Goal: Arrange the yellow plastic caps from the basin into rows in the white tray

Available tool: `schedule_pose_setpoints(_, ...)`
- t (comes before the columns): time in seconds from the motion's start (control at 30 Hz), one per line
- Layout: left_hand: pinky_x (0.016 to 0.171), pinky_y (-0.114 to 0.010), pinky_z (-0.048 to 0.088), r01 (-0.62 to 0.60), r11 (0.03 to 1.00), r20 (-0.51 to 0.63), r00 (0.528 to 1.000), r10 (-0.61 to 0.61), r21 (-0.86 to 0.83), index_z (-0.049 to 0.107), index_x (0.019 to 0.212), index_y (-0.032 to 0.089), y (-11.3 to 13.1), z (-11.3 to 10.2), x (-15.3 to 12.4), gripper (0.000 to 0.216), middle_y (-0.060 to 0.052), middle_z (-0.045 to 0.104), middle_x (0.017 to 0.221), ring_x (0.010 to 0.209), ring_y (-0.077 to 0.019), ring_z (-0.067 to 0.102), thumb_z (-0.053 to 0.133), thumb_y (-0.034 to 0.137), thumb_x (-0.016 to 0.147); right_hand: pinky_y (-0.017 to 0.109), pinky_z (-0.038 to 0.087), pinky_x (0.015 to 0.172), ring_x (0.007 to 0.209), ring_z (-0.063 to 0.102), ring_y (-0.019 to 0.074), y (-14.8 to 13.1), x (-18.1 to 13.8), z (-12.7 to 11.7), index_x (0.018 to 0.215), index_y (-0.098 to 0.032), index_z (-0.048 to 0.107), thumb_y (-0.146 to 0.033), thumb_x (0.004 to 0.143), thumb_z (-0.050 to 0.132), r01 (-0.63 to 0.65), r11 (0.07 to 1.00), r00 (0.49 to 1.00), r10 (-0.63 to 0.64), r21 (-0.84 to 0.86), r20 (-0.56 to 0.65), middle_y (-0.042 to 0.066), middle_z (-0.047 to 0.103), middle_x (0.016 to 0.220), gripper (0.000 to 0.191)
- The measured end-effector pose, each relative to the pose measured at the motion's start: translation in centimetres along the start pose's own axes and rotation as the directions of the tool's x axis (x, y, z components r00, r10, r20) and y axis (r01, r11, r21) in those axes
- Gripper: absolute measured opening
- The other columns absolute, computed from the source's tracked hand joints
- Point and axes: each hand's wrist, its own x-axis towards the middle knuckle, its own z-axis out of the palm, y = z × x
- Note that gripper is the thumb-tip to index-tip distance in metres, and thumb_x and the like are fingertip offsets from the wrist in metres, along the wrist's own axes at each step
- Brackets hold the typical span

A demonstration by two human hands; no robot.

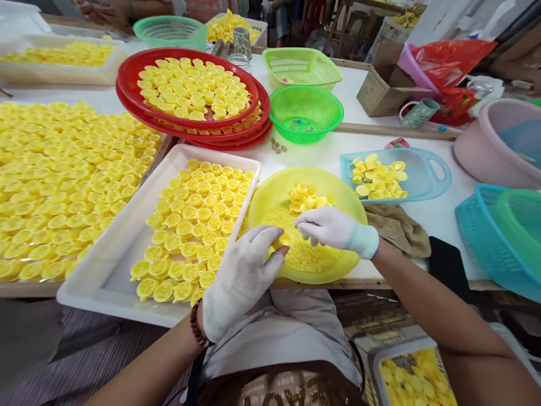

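My left hand [240, 279], in a white glove, pinches a small yellow plastic cup [280, 242] between thumb and fingers, over the near left side of a yellow bowl [357, 206]. Just right of it, my gloved right hand [332, 226] hovers above the bowl with its fingers drawn together; what they hold, if anything, is hidden. Small yellow pieces [313, 256] cover the bowl's bottom, and a heap of yellow cups [305, 197] lies at its far side. Left of the bowl, a white tray [101, 287] carries rows of small yellow cups with patterned insides.
More yellow cups [54, 192] spread across the far left. Stacked red trays [127, 84] stand behind the white tray. A green bowl [306, 107], a blue tray [426, 175] with yellow parts, a brown cloth [399, 228], a black phone-like slab [448, 265] and a blue basket [482, 237] surround the bowl.
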Motion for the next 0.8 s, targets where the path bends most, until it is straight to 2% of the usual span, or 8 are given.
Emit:
schedule_pose_setpoints(0.07,0.090,-0.033,0.058,0.012,1.000,-0.037,0.999,-0.012,0.005,0.060,0.111,0.020,-0.2,0.1,-0.6,0.020,-0.006,0.072,0.110,0.100,-0.0203,0.069,0.066,0.020,0.092,0.028,0.047,0.071,0.083,0.068,0.0201,1.6,0.0,0.3,0.102,-0.017,0.069,-0.040,0.090,0.061,-0.021,0.971,0.999,0.030,-0.236,0.036,0.008,0.073,0.098,0.027)
schedule_pose_setpoints(0.13,0.090,-0.034,0.057,0.023,0.998,0.003,1.000,-0.023,0.055,0.060,0.112,0.020,0.0,0.2,-0.8,0.019,-0.007,0.071,0.113,0.102,-0.0215,0.068,0.063,0.020,0.093,0.030,0.046,0.071,0.088,0.065,0.0236,2.7,0.2,0.8,0.106,-0.016,0.068,-0.046,0.081,0.072,0.013,0.932,0.995,0.024,-0.361,0.099,0.010,0.071,0.103,0.040)
schedule_pose_setpoints(0.23,0.085,-0.040,0.057,0.021,0.977,0.145,0.988,-0.053,0.212,0.061,0.115,0.019,1.0,0.4,-0.6,0.022,-0.009,0.069,0.108,0.097,-0.0246,0.067,0.059,0.017,0.093,0.028,0.043,0.067,0.080,0.061,0.0194,3.1,0.5,1.7,0.098,-0.017,0.067,-0.036,0.081,0.071,0.122,0.941,0.979,-0.062,-0.316,0.194,0.006,0.070,0.093,0.026)
schedule_pose_setpoints(0.33,0.080,-0.043,0.055,0.006,0.940,0.271,0.957,-0.104,0.340,0.063,0.105,0.019,2.0,0.4,0.0,0.016,-0.009,0.068,0.102,0.091,-0.0269,0.066,0.059,0.016,0.089,0.027,0.044,0.071,0.080,0.060,0.0174,2.9,0.7,2.0,0.090,-0.017,0.067,-0.020,0.080,0.065,0.209,0.953,0.960,-0.156,-0.221,0.234,0.003,0.071,0.089,0.011)
schedule_pose_setpoints(0.5,0.088,-0.044,0.054,0.052,0.945,0.224,0.966,-0.129,0.322,0.060,0.101,0.020,1.9,0.4,0.4,0.014,-0.010,0.069,0.105,0.098,-0.0284,0.067,0.062,0.019,0.087,0.029,0.048,0.081,0.086,0.064,0.0179,1.2,0.0,1.1,0.093,-0.016,0.068,-0.013,0.083,0.062,0.277,0.950,0.961,-0.273,-0.142,0.043,0.004,0.073,0.093,0.013)
schedule_pose_setpoints(0.6,0.086,-0.043,0.055,0.101,0.963,0.191,0.970,-0.151,0.248,0.059,0.101,0.020,1.6,0.9,0.5,0.016,-0.010,0.071,0.103,0.095,-0.0277,0.069,0.063,0.018,0.085,0.031,0.048,0.088,0.093,0.065,0.0188,-0.6,-0.7,0.4,0.099,-0.016,0.069,-0.017,0.087,0.063,0.336,0.936,0.933,-0.346,-0.102,-0.097,0.006,0.073,0.100,0.013)
schedule_pose_setpoints(0.7,0.082,-0.041,0.055,0.149,0.972,0.149,0.973,-0.177,0.184,0.058,0.099,0.020,1.5,1.5,0.6,0.018,-0.008,0.073,0.098,0.088,-0.0263,0.070,0.065,0.016,0.082,0.029,0.049,0.086,0.091,0.065,0.0175,-1.8,-1.1,-0.1,0.106,-0.018,0.068,-0.020,0.087,0.068,0.329,0.942,0.934,-0.335,-0.070,-0.122,0.005,0.072,0.106,0.019)
schedule_pose_setpoints(0.8,0.082,-0.040,0.056,0.156,0.980,0.088,0.982,-0.167,0.121,0.058,0.099,0.022,1.4,1.7,0.6,0.019,-0.006,0.074,0.097,0.088,-0.0256,0.071,0.067,0.017,0.082,0.028,0.049,0.081,0.085,0.064,0.0153,-1.3,-1.3,-0.6,0.105,-0.018,0.066,-0.019,0.087,0.069,0.266,0.962,0.949,-0.273,-0.060,-0.160,0.003,0.071,0.100,0.018)
